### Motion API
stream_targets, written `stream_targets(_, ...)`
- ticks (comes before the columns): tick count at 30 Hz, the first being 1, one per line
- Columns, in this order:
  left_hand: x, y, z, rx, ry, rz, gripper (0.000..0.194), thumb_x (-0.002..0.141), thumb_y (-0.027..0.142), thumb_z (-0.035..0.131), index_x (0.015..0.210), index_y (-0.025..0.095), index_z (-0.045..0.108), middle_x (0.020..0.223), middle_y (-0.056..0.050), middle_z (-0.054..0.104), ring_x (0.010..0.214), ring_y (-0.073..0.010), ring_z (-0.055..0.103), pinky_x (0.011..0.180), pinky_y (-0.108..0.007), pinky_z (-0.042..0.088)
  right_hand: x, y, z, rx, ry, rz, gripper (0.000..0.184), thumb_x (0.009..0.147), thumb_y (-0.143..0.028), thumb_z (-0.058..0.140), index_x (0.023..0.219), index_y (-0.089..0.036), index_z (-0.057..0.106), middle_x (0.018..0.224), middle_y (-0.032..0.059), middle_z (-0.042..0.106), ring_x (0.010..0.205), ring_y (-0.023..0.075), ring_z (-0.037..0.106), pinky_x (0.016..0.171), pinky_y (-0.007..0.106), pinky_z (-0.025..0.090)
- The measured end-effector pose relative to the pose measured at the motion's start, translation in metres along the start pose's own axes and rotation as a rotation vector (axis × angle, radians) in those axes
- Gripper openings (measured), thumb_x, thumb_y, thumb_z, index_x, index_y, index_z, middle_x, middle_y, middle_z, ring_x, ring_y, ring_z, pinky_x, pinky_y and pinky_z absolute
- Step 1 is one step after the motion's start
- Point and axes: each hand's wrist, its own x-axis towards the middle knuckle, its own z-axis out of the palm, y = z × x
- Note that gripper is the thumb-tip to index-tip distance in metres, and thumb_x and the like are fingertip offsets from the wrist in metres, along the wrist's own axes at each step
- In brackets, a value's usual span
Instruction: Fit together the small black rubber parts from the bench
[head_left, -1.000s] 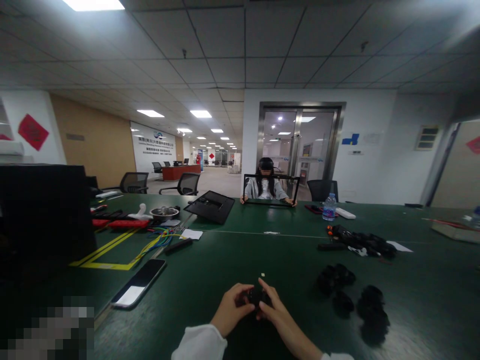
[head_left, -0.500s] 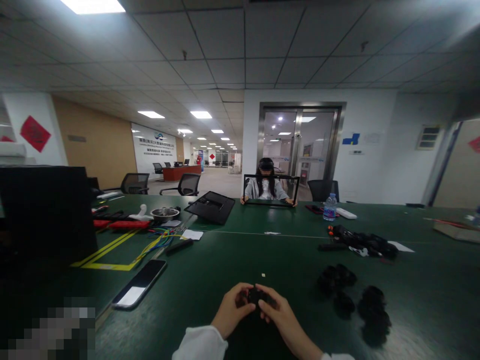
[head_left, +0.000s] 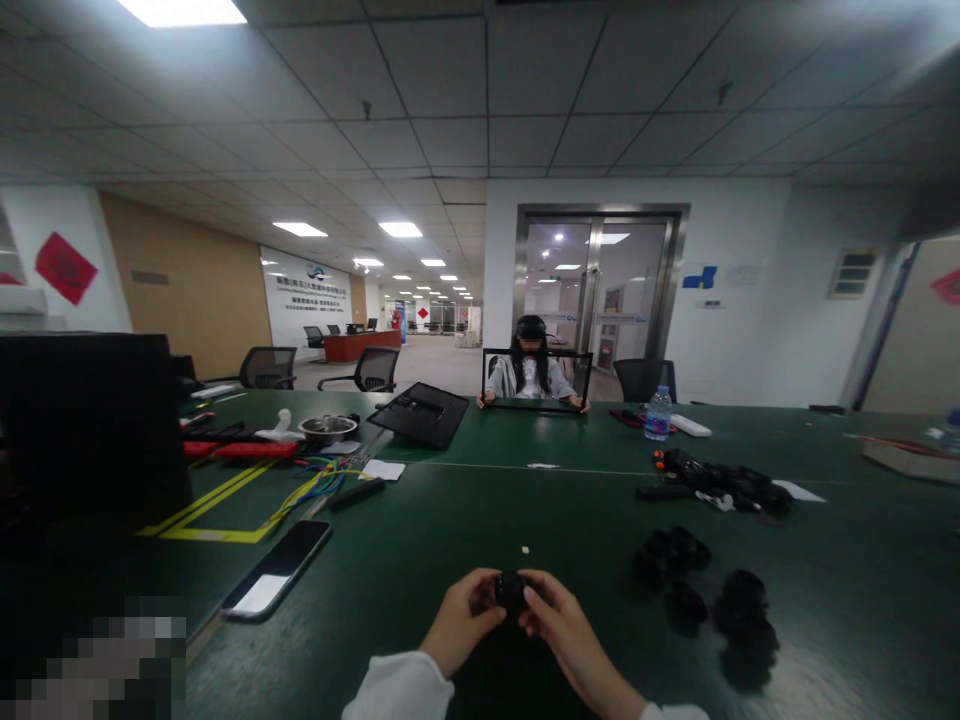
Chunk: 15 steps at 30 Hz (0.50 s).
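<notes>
Between my two hands is a small black rounded part (head_left: 511, 592), held just above the green table near its front edge. My left hand (head_left: 463, 615) grips it from the left with thumb and fingers. From the other side my right hand (head_left: 559, 620) pinches it, thumb across its near face. What exactly the part is, I cannot make out. A tiny pale square piece (head_left: 526, 550) lies on the table just beyond my hands. To the right sit several similar dark rounded parts (head_left: 671, 560), with more black pieces (head_left: 746, 630) closer to me.
A phone (head_left: 279, 570) lies left, near loose coloured wires (head_left: 307, 490) and a metal bowl (head_left: 328, 429). Across the table a person (head_left: 531, 375) holds a black rectangular frame (head_left: 536, 408). A water bottle (head_left: 658, 414) and a black cluttered heap (head_left: 727, 482) are at right.
The black part has turned slightly between my fingers and shows more of its rounded side. Both hands stay almost in place. The person's frame has barely shifted.
</notes>
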Motion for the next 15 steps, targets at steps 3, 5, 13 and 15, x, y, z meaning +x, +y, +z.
stream_targets(3, 0.001, -0.003, 0.001, 0.002, 0.003, -0.016, 0.025, 0.064, 0.026, 0.063, 0.084, 0.014, 0.054, 0.071, -0.001, 0.056, 0.064, -0.0127, 0.053, 0.061, -0.025, 0.041, -0.002, -0.004, 0.001, 0.007, -0.010, 0.026, 0.039, 0.063, -0.041, 0.061, 0.093, -0.016, 0.055, 0.072, 0.0019, 0.057, 0.059, 0.0118, 0.053, 0.053, 0.026, 0.039)
stream_targets(5, 0.000, -0.003, 0.002, 0.033, 0.017, -0.025, 0.023, 0.066, 0.032, 0.061, 0.077, 0.014, 0.052, 0.066, 0.001, 0.053, 0.060, -0.0116, 0.051, 0.057, -0.024, 0.040, -0.003, -0.006, 0.001, 0.017, -0.020, 0.031, 0.039, 0.062, -0.041, 0.062, 0.092, -0.016, 0.055, 0.073, 0.0021, 0.057, 0.058, 0.0113, 0.053, 0.053, 0.025, 0.039)
stream_targets(13, -0.003, 0.010, 0.005, 0.009, 0.027, 0.000, 0.034, 0.068, 0.041, 0.058, 0.090, 0.016, 0.049, 0.079, -0.001, 0.054, 0.065, -0.0114, 0.051, 0.058, -0.022, 0.040, -0.006, -0.009, 0.003, -0.062, -0.104, 0.024, 0.037, 0.066, -0.041, 0.059, 0.093, -0.017, 0.055, 0.076, 0.0024, 0.058, 0.060, 0.0115, 0.054, 0.054, 0.025, 0.039)
stream_targets(15, -0.003, 0.009, 0.004, -0.006, 0.044, -0.020, 0.035, 0.068, 0.042, 0.058, 0.090, 0.017, 0.049, 0.082, -0.002, 0.052, 0.068, -0.0120, 0.051, 0.056, -0.021, 0.041, -0.007, -0.009, 0.003, -0.103, -0.103, 0.020, 0.036, 0.065, -0.040, 0.059, 0.093, -0.018, 0.054, 0.082, 0.0026, 0.058, 0.061, 0.0116, 0.054, 0.055, 0.025, 0.040)
